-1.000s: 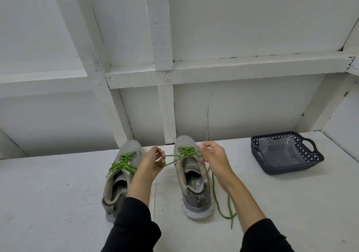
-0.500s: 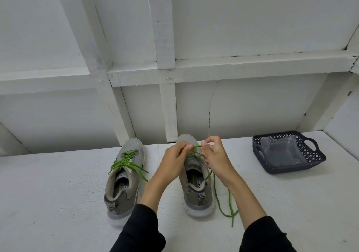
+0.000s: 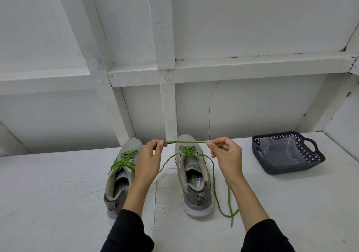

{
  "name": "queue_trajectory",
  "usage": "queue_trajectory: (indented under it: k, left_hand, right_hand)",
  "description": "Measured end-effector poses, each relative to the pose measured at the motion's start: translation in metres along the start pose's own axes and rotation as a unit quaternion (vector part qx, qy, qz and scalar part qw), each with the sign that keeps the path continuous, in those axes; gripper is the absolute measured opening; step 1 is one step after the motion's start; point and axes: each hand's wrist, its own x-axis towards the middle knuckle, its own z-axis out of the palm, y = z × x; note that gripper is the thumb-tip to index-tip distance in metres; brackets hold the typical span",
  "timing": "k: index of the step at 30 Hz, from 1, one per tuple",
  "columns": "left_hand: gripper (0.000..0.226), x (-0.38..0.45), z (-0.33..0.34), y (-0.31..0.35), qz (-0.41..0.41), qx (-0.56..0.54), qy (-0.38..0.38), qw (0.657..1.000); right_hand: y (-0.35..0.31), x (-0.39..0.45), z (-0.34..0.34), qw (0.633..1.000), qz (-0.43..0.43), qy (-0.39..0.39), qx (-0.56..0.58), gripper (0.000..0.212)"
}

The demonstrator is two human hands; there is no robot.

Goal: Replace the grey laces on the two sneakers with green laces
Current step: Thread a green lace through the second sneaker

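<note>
Two grey sneakers stand side by side on the white table, toes away from me. The left sneaker (image 3: 118, 185) has green laces tied across its top. The right sneaker (image 3: 194, 183) carries a green lace (image 3: 184, 142) threaded through its eyelets. A stretch of that lace runs taut and level above the toe, pinched at one side by my left hand (image 3: 148, 160) and at the other by my right hand (image 3: 226, 154). Loose lace ends trail down the shoe's right side onto the table near my right forearm.
A dark plastic basket (image 3: 318, 159) with a clear bag inside sits at the right on the white table (image 3: 58, 203). A white panelled wall with beams rises just behind the sneakers.
My hands were close together over the right sneaker's laces; they have moved apart and stretched a length of green lace taut between them.
</note>
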Motion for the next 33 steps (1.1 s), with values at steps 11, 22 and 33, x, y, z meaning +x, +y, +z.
queue_trajectory:
  k: [11,22,33]
  left_hand:
    - [0.03,-0.004,0.027,0.015,0.148,0.158,-0.145,0.966]
    - [0.016,-0.007,0.042,0.009,0.036,0.092,-0.094,0.991]
    - [0.017,-0.015,0.068,0.011,0.074,0.2,-0.106,0.971]
  right_hand:
    - [0.001,-0.003,0.009,0.982,-0.059,-0.13,-0.125,0.013]
    - [0.042,0.0,0.001,0.945,-0.008,-0.127,-0.302,0.013]
    - [0.068,-0.002,-0.009,0.987,0.123,-0.073,-0.077,0.011]
